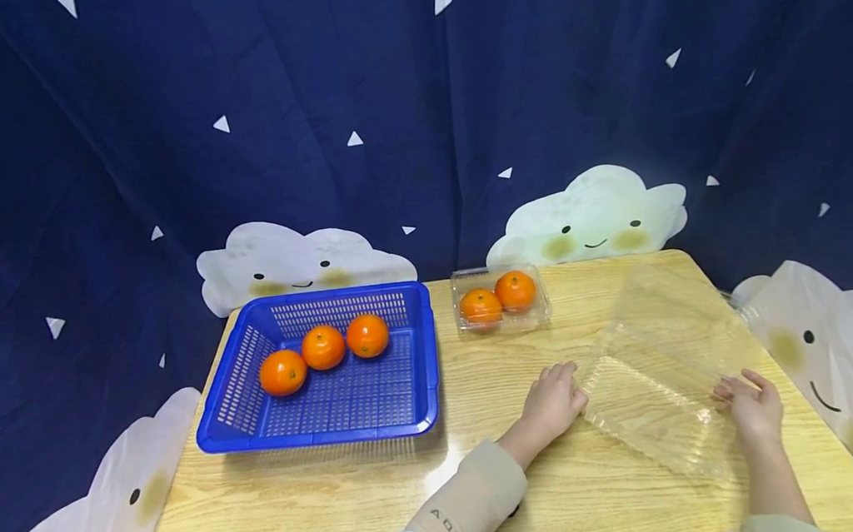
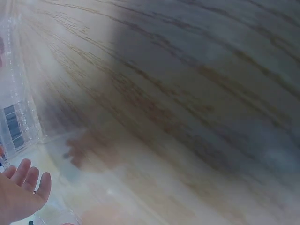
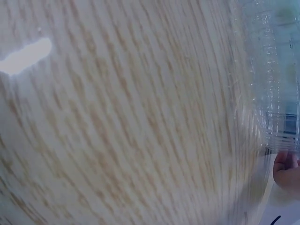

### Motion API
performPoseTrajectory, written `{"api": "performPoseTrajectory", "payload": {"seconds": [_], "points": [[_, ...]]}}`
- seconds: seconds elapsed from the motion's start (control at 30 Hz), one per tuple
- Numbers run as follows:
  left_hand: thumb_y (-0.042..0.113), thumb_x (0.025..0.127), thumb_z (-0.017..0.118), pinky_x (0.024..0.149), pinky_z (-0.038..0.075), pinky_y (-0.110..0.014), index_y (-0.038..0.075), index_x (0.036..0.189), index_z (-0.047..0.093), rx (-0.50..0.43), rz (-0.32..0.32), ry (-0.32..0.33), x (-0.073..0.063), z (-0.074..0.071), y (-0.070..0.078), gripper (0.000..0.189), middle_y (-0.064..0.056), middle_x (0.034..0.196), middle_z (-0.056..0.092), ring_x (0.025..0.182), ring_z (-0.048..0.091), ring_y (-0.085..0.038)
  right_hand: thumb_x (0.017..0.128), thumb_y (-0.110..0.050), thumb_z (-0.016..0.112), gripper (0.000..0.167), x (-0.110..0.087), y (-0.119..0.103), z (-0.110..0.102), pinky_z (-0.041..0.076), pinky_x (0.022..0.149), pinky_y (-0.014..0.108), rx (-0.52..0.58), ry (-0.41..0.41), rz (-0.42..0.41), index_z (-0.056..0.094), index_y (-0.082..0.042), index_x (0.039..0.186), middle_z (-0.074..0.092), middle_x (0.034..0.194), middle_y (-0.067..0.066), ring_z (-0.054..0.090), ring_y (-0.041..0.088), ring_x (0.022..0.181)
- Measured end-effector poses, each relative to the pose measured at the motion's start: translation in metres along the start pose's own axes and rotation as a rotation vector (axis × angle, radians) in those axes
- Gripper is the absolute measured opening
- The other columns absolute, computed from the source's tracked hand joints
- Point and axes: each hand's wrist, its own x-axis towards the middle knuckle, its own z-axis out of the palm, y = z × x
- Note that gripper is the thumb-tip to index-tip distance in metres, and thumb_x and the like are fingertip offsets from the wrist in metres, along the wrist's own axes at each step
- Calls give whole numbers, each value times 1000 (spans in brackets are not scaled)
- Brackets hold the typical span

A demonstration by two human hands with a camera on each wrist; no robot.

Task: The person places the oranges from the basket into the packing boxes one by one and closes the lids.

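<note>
Two hands at a big clear box

The clear box is on the table's right side. The left hand seems to pinch its left edge. The right hand, fingers loosely spread, is at its right side. I think they're placing it; next needs gentle, even hands.

Blue bskt w/ 3 oranges, L of sm. clr box w/ 2; navy curtain behind tbl.
</note>
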Motion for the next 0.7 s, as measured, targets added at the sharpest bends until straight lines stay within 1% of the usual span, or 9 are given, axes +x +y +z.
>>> {"api": "performPoseTrajectory", "payload": {"seconds": [0.07, 0.1, 0.13, 0.23, 0.33, 0.47, 0.57, 0.6, 0.7], "points": [[27, 86, 45, 85, 44, -26, 14, 131, 46, -2, -5, 0, -1, -1, -1, 47, 4, 121, 54, 109, 49, -11, 95, -5, 29, 54, 1, 1, 1, 49, 61, 14, -18, -8, -18, 6, -3, 144, 57, 74, -19, 58, -2, 64], [27, 86, 45, 85, 44, -26, 14, 131, 46, -1, -7, 0, -2, -2, -1, 47, 5, 121, 54, 109, 49, -11, 95, -5, 29, 50, 1, 1, 2, 49, 61, 14, -20, -9, -28, 12, -5, 142, 57, 75, -19, 59, -2, 65], [27, 85, 45, 85, 44, -26, 13, 131, 46, 2, -7, 3, -3, -2, -2, 47, 4, 120, 54, 108, 49, -11, 95, -4, 29, 45, 1, 1, 3, 49, 61, 14, -21, -12, -39, 18, -7, 138, 57, 75, -19, 59, -2, 65], [27, 85, 46, 86, 44, -25, 12, 129, 48, 13, -8, 20, -5, -2, -3, 47, 4, 119, 55, 108, 49, -11, 94, -3, 28, 33, 1, 2, 6, 49, 61, 13, -34, -20, -69, 26, -11, 126, 57, 76, -19, 59, -2, 65], [27, 85, 46, 85, 43, -25, 12, 128, 48, 35, -2, 41, -8, -1, -5, 46, 4, 117, 55, 107, 49, -11, 95, -3, 27, 33, 1, 2, 9, 49, 63, 13, -57, -17, -84, 26, -10, 127, 57, 76, -20, 59, -3, 65], [28, 85, 45, 84, 43, -25, 12, 127, 49, 57, -2, 59, -13, 0, -5, 45, 4, 116, 55, 105, 49, -11, 95, -5, 26, 43, 1, 3, 12, 49, 63, 13, -97, -21, -94, 16, 0, 137, 56, 76, -22, 58, -4, 66], [29, 85, 46, 83, 43, -24, 13, 126, 49, 65, -10, 65, -17, 0, -6, 44, 5, 114, 56, 104, 49, -10, 95, -5, 26, 48, 0, 4, 13, 49, 63, 13, -121, -38, -120, 10, 5, 139, 56, 77, -24, 58, -5, 66], [28, 85, 46, 81, 43, -23, 13, 125, 50, 71, -10, 66, -18, 0, -6, 43, 5, 113, 56, 102, 49, -10, 95, -5, 26, 48, 0, 5, 13, 49, 63, 13, -123, -44, -130, 10, 6, 139, 56, 77, -24, 58, -5, 66], [28, 85, 46, 78, 43, -22, 13, 123, 50, 88, -10, 66, -21, -2, -6, 41, 5, 110, 56, 99, 49, -10, 95, -5, 27, 37, 1, 8, 14, 49, 62, 13, -116, -64, -165, 26, -4, 132, 57, 79, -23, 58, -5, 67]]}}
